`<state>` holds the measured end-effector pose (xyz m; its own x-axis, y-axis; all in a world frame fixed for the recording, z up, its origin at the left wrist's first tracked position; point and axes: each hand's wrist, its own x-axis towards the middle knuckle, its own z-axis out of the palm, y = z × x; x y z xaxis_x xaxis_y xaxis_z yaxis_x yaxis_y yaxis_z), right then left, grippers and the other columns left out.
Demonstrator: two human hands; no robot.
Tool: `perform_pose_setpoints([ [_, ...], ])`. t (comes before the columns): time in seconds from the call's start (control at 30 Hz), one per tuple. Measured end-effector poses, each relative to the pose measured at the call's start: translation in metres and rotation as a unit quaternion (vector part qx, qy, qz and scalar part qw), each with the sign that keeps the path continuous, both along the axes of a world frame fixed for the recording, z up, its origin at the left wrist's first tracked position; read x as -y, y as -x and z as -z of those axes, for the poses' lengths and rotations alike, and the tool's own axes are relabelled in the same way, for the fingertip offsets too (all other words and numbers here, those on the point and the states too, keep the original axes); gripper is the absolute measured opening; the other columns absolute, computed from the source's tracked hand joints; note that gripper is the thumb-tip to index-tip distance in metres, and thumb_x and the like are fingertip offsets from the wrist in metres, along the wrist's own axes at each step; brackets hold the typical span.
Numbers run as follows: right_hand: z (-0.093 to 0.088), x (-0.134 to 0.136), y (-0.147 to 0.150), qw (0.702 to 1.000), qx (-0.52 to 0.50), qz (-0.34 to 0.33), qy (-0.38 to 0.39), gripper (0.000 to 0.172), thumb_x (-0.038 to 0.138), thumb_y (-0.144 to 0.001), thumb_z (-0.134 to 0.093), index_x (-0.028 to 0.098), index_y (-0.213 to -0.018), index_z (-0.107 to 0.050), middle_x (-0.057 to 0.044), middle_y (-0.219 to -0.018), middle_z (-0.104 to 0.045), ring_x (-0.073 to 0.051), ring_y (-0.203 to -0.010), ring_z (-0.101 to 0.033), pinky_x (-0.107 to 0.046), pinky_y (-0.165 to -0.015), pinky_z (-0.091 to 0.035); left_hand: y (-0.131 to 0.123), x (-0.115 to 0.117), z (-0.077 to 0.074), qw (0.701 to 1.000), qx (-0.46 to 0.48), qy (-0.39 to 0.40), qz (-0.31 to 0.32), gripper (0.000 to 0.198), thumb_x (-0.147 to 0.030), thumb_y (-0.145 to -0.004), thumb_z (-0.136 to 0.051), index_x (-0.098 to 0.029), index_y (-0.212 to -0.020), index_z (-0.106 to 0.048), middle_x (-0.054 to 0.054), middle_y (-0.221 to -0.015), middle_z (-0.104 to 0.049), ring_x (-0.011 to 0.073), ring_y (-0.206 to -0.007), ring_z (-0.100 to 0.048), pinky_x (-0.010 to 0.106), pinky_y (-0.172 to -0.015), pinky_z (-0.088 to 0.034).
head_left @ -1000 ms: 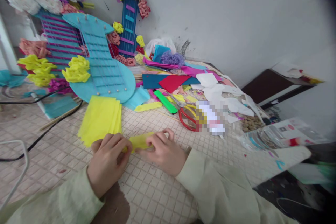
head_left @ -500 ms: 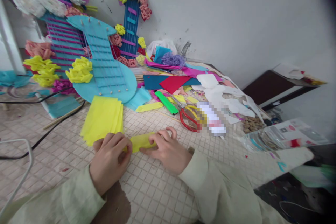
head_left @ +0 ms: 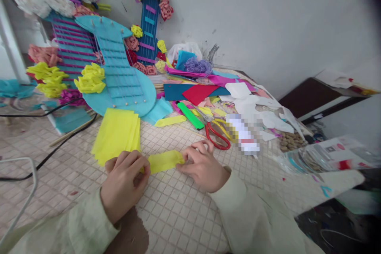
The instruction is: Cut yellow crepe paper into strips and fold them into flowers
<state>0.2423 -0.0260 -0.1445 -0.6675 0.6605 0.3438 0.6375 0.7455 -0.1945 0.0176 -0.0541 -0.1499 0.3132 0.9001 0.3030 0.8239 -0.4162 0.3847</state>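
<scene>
A narrow strip of yellow crepe paper (head_left: pixel 163 161) stretches between my two hands, low over the tabletop. My left hand (head_left: pixel 126 180) is closed on the strip's left end, fingers curled with the thumb beneath. At the other end, my right hand (head_left: pixel 205 166) pinches the paper between thumb and fingertips. Just behind my left hand lies a stack of yellow crepe paper sheets (head_left: pixel 117 135). Beyond my right hand rest scissors (head_left: pixel 217 137) with red and yellow handles, beside a green utility knife (head_left: pixel 189 115).
A light blue paper guitar (head_left: pixel 119 83) and darker ones with paper flowers lean on the wall at left and back. Scraps of white paper (head_left: pixel 253 107), a red sheet (head_left: pixel 199 94) and purple yarn (head_left: pixel 198 65) crowd the table's rear. A black cable (head_left: pixel 64 143) crosses at left.
My right hand has moved right along the strip to its far end, so more yellow paper shows between the hands. My left hand stays where it was.
</scene>
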Motion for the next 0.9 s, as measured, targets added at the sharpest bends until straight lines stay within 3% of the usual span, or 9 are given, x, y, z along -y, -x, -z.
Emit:
perform_pose_setpoints([
  [0.23, -0.001, -0.003, -0.006, 0.999, -0.035, -0.002, 0.002, 0.025, 0.003, -0.072, -0.055, 0.025, -0.069, -0.067, 0.001, -0.074, -0.054, -0.016, -0.082, -0.037, -0.040, -0.076, -0.019, 0.001, -0.002, 0.001, 1.000, 0.005, -0.019, 0.010, 0.013, -0.016, -0.076, -0.046, -0.020, -0.065, -0.050, 0.001, -0.070, -0.053, 0.0195, -0.070, -0.045, 0.034, -0.063, -0.034],
  [0.77, 0.003, -0.008, -0.009, 0.996, -0.068, -0.014, 0.050, 0.026, 0.006, -0.073, -0.055, 0.026, -0.067, -0.070, 0.000, -0.070, -0.056, -0.017, -0.080, -0.039, -0.040, -0.079, -0.023, 0.011, -0.001, -0.002, 0.999, -0.024, -0.043, 0.016, 0.012, -0.019, -0.076, -0.049, -0.021, -0.064, -0.050, 0.001, -0.068, -0.055, 0.0204, -0.068, -0.047, 0.034, -0.061, -0.031],
  [0.9, 0.002, -0.010, -0.009, 0.989, -0.132, -0.033, 0.064, 0.032, 0.002, -0.071, -0.049, 0.027, -0.074, -0.070, -0.001, -0.073, -0.057, -0.018, -0.080, -0.043, -0.039, -0.078, -0.029, 0.010, -0.001, -0.003, 0.998, -0.033, -0.057, 0.007, 0.012, -0.018, -0.076, -0.049, -0.021, -0.064, -0.050, 0.000, -0.067, -0.055, 0.0206, -0.069, -0.049, 0.034, -0.061, -0.029],
])
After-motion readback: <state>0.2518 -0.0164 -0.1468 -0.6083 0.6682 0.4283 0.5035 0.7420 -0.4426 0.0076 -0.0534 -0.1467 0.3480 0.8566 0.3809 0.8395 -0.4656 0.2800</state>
